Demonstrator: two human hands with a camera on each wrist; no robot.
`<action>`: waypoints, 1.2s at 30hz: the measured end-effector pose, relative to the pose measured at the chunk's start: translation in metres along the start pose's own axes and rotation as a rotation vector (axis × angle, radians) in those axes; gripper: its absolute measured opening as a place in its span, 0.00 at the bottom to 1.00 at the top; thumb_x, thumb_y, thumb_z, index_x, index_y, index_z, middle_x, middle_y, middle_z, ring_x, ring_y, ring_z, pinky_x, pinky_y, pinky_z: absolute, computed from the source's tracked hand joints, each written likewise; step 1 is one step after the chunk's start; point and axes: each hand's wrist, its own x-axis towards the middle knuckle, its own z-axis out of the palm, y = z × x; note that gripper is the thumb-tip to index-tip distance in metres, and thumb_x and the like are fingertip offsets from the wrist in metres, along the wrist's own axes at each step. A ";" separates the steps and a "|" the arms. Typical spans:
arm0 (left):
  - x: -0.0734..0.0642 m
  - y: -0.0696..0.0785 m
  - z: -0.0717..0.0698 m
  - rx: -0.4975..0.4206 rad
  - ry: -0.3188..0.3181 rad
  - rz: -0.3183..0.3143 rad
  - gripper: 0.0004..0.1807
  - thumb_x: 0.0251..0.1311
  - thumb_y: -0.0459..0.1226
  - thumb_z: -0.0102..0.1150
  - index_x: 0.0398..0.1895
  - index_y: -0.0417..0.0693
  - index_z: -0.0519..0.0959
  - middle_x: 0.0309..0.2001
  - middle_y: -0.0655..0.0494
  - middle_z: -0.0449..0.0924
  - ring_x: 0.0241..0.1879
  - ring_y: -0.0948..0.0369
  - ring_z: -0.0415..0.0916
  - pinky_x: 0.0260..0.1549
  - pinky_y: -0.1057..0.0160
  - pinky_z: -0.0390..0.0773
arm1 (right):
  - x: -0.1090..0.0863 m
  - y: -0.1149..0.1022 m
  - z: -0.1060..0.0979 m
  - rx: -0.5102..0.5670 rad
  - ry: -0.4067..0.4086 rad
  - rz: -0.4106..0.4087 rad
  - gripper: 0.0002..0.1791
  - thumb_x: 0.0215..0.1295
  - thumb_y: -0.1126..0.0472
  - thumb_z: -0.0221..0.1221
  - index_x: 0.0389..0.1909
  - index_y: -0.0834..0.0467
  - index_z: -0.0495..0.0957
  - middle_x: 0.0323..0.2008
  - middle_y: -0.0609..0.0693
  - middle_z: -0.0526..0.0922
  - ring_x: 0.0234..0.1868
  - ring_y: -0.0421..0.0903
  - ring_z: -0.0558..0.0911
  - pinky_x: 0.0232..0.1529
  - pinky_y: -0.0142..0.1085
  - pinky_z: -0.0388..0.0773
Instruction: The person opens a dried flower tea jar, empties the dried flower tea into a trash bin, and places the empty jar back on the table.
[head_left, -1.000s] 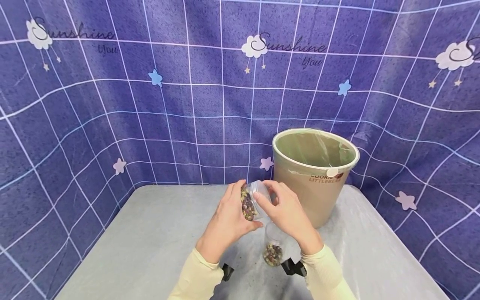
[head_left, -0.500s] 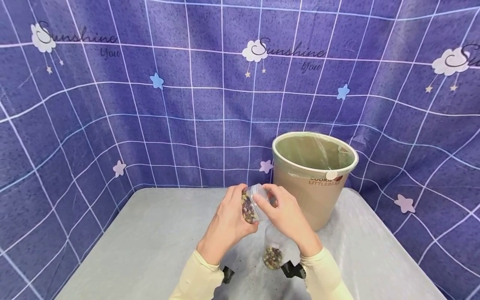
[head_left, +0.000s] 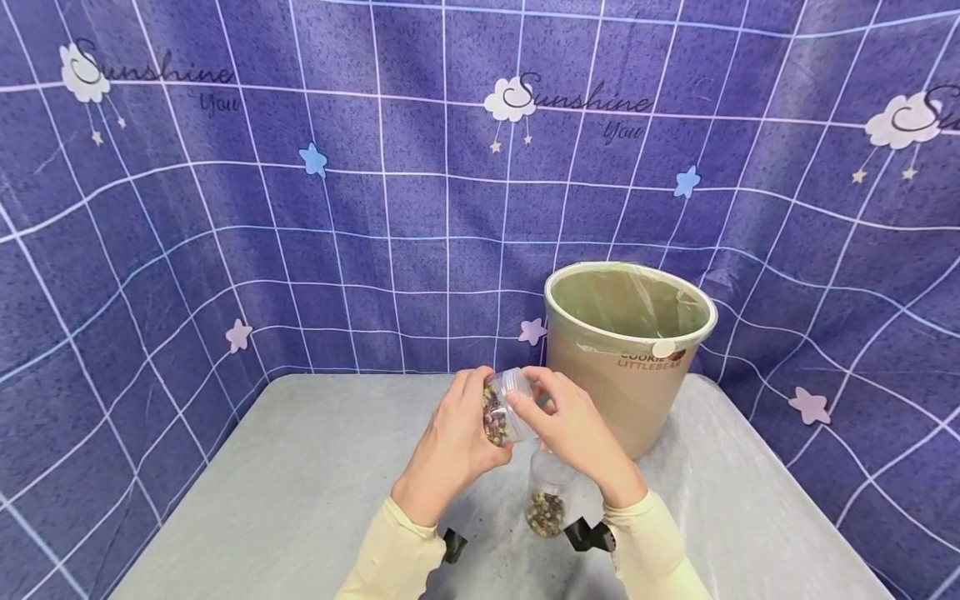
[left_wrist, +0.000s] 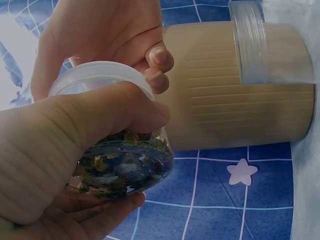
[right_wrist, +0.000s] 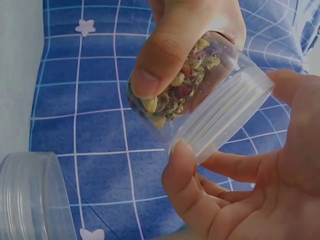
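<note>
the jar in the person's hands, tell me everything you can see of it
The held jar is clear and plastic-looking, with a ribbed, translucent lid on it. Inside is a dried-looking mix of yellowish, greenish and dark reddish bits. The jar is tilted, lid end toward the right hand, above the table. The left hand grips its body; the right hand pinches the lid. How tight the lid sits cannot be told.

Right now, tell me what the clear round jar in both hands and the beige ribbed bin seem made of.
Held clear round jar: probably rigid, glossy plastic; it is see-through and catches highlights, but glass isn't ruled out. Beige ribbed bin: likely moulded plastic, satin-finished, with an opaque wall and even ribs.
</note>
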 end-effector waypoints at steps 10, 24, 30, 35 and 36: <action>0.000 -0.002 -0.002 0.012 -0.034 0.011 0.51 0.27 0.33 0.82 0.64 0.39 0.71 0.53 0.48 0.76 0.49 0.53 0.79 0.51 0.55 0.82 | 0.000 0.007 0.000 -0.006 -0.023 -0.044 0.30 0.71 0.40 0.60 0.68 0.49 0.72 0.48 0.51 0.79 0.20 0.45 0.80 0.23 0.37 0.77; 0.001 -0.001 -0.007 -0.026 -0.078 -0.013 0.50 0.27 0.33 0.82 0.64 0.43 0.71 0.53 0.51 0.75 0.47 0.55 0.78 0.50 0.55 0.82 | 0.001 0.008 -0.009 -0.067 -0.053 -0.163 0.29 0.68 0.44 0.64 0.68 0.45 0.72 0.51 0.49 0.79 0.34 0.39 0.80 0.34 0.35 0.80; 0.001 -0.001 -0.008 -0.026 -0.091 -0.019 0.50 0.28 0.32 0.83 0.65 0.43 0.71 0.54 0.51 0.75 0.49 0.55 0.78 0.52 0.55 0.81 | 0.001 0.006 -0.013 -0.026 -0.082 -0.156 0.34 0.67 0.47 0.67 0.72 0.49 0.70 0.55 0.52 0.81 0.36 0.40 0.84 0.38 0.36 0.83; 0.001 -0.002 -0.009 -0.032 -0.101 -0.026 0.50 0.29 0.32 0.83 0.64 0.43 0.71 0.54 0.50 0.75 0.49 0.55 0.77 0.51 0.54 0.82 | -0.001 0.005 -0.014 -0.030 -0.108 -0.162 0.35 0.68 0.47 0.66 0.74 0.50 0.68 0.57 0.53 0.80 0.39 0.39 0.84 0.42 0.36 0.83; 0.001 -0.002 -0.008 -0.032 -0.103 -0.026 0.50 0.29 0.32 0.83 0.64 0.43 0.71 0.54 0.50 0.75 0.48 0.55 0.77 0.51 0.54 0.82 | -0.001 0.005 -0.014 -0.030 -0.113 -0.166 0.36 0.68 0.48 0.66 0.74 0.50 0.67 0.57 0.53 0.79 0.39 0.40 0.84 0.42 0.36 0.83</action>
